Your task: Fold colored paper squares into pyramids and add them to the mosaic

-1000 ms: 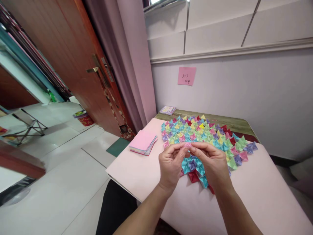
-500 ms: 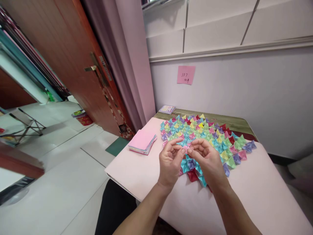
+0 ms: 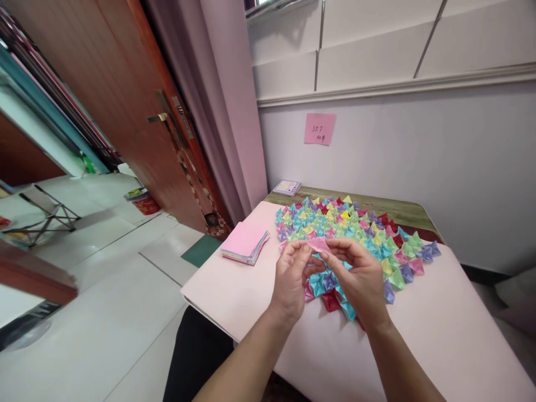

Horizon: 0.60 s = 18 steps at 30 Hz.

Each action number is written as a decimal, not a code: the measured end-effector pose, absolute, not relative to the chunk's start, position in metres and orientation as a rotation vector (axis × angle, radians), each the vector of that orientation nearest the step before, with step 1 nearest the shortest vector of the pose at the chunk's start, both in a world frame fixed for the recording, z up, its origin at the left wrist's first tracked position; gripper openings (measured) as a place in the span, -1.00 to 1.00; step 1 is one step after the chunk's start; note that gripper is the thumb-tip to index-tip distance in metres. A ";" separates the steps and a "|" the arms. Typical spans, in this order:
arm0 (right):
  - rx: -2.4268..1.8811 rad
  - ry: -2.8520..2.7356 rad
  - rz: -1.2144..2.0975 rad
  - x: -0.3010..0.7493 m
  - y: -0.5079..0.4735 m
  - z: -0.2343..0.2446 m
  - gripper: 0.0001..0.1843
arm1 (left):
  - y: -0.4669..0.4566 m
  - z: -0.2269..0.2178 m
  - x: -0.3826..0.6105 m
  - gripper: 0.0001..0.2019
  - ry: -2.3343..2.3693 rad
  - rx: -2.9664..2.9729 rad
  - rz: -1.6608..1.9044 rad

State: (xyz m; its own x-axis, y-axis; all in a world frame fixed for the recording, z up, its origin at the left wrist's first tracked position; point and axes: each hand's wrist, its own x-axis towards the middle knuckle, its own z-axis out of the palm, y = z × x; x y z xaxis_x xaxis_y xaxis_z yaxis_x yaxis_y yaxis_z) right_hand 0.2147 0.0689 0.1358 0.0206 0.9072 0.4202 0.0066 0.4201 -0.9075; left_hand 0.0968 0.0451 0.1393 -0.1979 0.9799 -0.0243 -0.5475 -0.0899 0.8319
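Observation:
A small folded piece of pink paper (image 3: 319, 244) is pinched between both hands, above the table. My left hand (image 3: 292, 276) grips its left side with thumb and fingertips. My right hand (image 3: 359, 276) is closed on the right side, thumb pressed toward the fingers. Behind and beneath the hands spreads a sheet of joined folded-paper points (image 3: 360, 231) in blue, green, yellow, red, purple and pink. My hands hide part of it. Left of them lies a stack of coloured square paper (image 3: 245, 241), a pink sheet on top.
The pale pink table cover (image 3: 452, 329) extends under everything. At the table's back corner sits a small pile of cards (image 3: 287, 187). A pink note (image 3: 319, 129) sticks to the wall. A wooden door (image 3: 138, 100) and a red bucket (image 3: 146, 204) stand to the left.
The pink paper has turned and shows more of its surface above the fingertips. My left fingers have shifted their hold, and both hands are slightly farther apart at the thumbs.

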 end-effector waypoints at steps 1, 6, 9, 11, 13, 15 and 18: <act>-0.890 -1.411 0.834 0.214 0.068 0.136 -0.78 | 0.044 0.141 0.097 -0.70 0.831 0.654 1.589; -0.853 -1.556 0.754 0.215 0.066 0.139 -0.81 | 0.042 0.145 0.097 -0.70 0.815 0.635 1.622; -0.848 -1.586 0.676 0.216 0.067 0.139 -0.84 | 0.042 0.143 0.096 -0.67 0.874 0.736 1.638; -0.852 -1.607 0.608 0.217 0.067 0.139 -0.88 | 0.042 0.142 0.096 -0.64 0.901 0.818 1.639; -0.854 -1.619 0.550 0.216 0.068 0.138 -0.91 | 0.042 0.140 0.095 -0.64 0.912 0.853 1.631; -0.850 -1.634 0.510 0.216 0.068 0.138 -0.91 | 0.043 0.140 0.093 -0.66 0.918 0.825 1.628; -0.838 -1.660 0.499 0.217 0.068 0.139 -0.90 | 0.046 0.140 0.089 -0.69 0.916 0.731 1.628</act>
State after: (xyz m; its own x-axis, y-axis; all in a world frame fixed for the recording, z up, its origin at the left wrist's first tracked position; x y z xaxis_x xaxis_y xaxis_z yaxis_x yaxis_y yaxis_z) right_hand 0.2173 0.0684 0.1392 -0.0919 0.7485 0.6568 0.2621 0.6545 -0.7092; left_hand 0.0890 0.0457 0.1402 -0.2331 0.9724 0.0065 -0.4990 -0.1253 0.8575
